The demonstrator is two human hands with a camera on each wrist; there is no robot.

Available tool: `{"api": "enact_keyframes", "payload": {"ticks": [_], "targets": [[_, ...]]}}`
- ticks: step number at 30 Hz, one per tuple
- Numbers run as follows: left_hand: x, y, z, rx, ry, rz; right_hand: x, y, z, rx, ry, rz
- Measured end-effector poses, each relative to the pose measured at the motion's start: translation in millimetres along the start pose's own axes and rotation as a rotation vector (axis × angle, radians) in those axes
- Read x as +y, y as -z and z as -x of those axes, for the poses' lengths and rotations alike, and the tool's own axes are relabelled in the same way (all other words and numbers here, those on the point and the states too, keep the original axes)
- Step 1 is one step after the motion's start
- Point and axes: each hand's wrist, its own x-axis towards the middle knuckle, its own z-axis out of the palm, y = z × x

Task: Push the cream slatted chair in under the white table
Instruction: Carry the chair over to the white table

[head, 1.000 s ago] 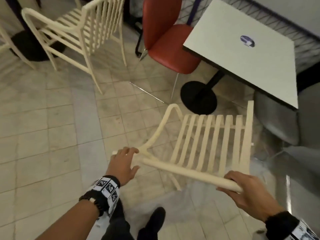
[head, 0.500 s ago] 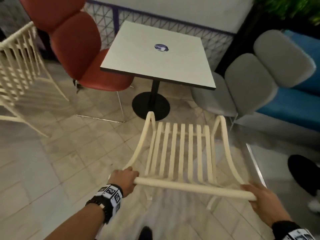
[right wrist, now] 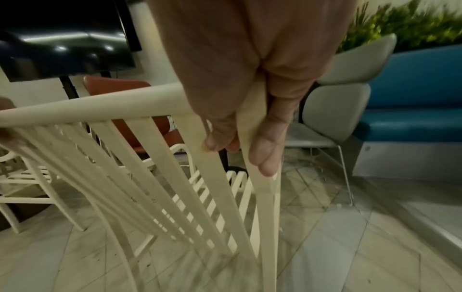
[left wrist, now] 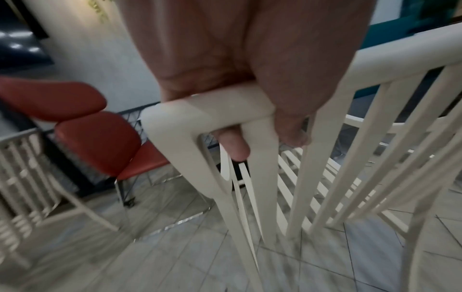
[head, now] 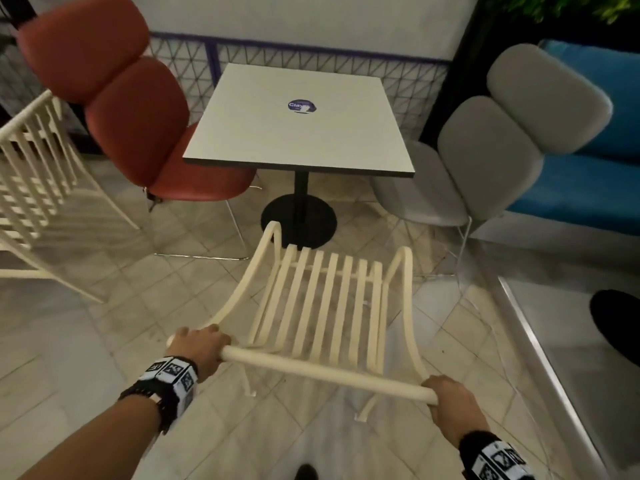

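Note:
The cream slatted chair (head: 322, 299) stands on the tiled floor in front of me, its seat facing the white table (head: 298, 123). The chair's front edge lies near the table's black round base (head: 299, 220), short of the tabletop. My left hand (head: 199, 344) grips the left end of the top rail, fingers curled round the corner (left wrist: 210, 106). My right hand (head: 450, 400) grips the right end of the same rail (right wrist: 252, 118), thumb down the side post.
A red padded chair (head: 138, 126) stands left of the table and a grey padded chair (head: 485, 161) right of it. A second cream slatted chair (head: 38, 188) is at far left. A blue sofa (head: 588, 174) and a raised metal-edged floor step (head: 540, 358) lie on the right.
The chair has swung round to face the table squarely and has moved closer to the table's base. Both hands keep their hold on the top rail.

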Motion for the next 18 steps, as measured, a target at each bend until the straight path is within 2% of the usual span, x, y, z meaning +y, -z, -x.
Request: {"api": "enact_keyframes", "payload": {"ticks": [5,7,9,11,14,16,18], "targets": [[-9.7,-21.9,19.2,0.081,0.115,0.133,-14.8,-5.8,-18.1,0.083,-0.012,-0.093],[-12.9,-23.5,27.5,0.109,0.141,0.221,-12.7,-6.0,-22.9,0.136,-0.019,-0.199],[-17.0,-23.6,39.0,0.123,0.181,0.35,-7.3,-6.4,-21.2,0.124,-0.079,-0.356],[-23.8,-26.4,46.1,0.116,0.234,0.494,-1.3,-5.2,-16.5,0.037,-0.223,-0.66],[-37.2,-37.0,43.9,0.136,0.396,0.733,-7.0,0.2,-19.5,-0.044,-0.524,-1.365],[-37.9,-39.2,35.9,0.178,0.53,0.859,-12.3,4.0,-31.1,-0.08,-0.677,-1.547],[-32.0,-35.5,25.1,0.168,0.674,0.957,-17.7,8.1,-47.6,-0.144,-0.77,-1.569]]}}
